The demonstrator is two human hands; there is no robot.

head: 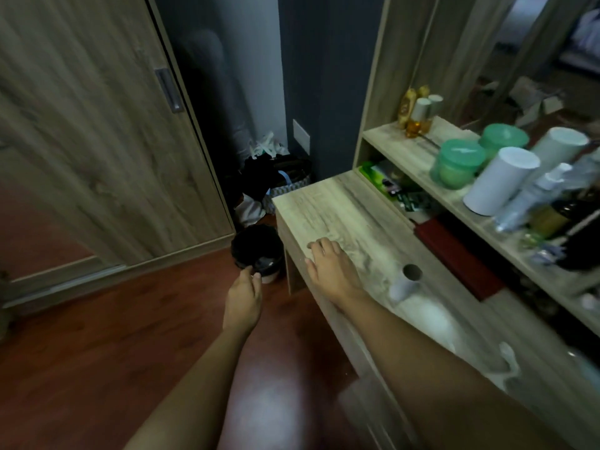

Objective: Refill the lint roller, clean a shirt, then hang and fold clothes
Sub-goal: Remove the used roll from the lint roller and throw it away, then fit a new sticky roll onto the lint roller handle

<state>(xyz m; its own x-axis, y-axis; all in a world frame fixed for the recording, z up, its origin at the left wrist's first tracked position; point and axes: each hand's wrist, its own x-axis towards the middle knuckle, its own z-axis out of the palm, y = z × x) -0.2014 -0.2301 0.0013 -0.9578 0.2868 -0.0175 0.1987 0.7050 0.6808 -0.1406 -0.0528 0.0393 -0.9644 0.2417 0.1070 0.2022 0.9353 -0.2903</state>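
Head: left hand [243,298] at black-lined bin [251,243]

A small white paper roll with a hollow brown cardboard core [406,282] lies tilted on the pale wooden desk [324,206], its round open end showing.

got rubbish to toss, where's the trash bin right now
The black bin stands on the floor left of centre in the head view, beside the end of the wooden desk, with the left hand at its near rim.
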